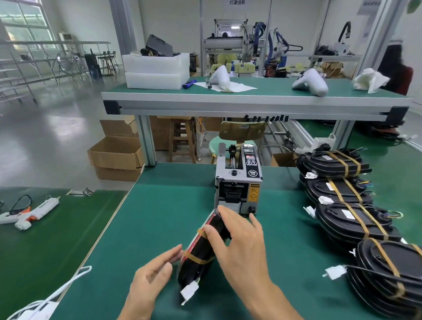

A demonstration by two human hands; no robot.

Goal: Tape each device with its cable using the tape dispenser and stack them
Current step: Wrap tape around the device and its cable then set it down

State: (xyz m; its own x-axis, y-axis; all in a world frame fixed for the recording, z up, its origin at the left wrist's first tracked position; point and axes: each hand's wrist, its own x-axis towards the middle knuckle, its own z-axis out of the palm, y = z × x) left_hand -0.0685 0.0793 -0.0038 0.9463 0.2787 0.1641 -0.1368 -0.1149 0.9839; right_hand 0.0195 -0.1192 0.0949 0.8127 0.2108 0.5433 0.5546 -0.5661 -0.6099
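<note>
A black oval device (201, 259) stands on its edge on the green mat, in front of the grey tape dispenser (238, 183). Two amber tape strips wrap it and a white cable connector (189, 292) hangs at its near end. My right hand (239, 244) grips its upper edge, thumb on the left face and fingers over the back. My left hand (155, 273) rests straight fingertips against the lower tape strip on its left side. Along the right, several taped black devices (348, 216) lie in overlapping stacks.
A white glue gun (28, 212) lies on the darker green table at the left. A white cord (58, 293) runs over the near-left corner. Behind the dispenser stand a stool (230, 146), cardboard boxes (117, 155) and a raised bench with white parts.
</note>
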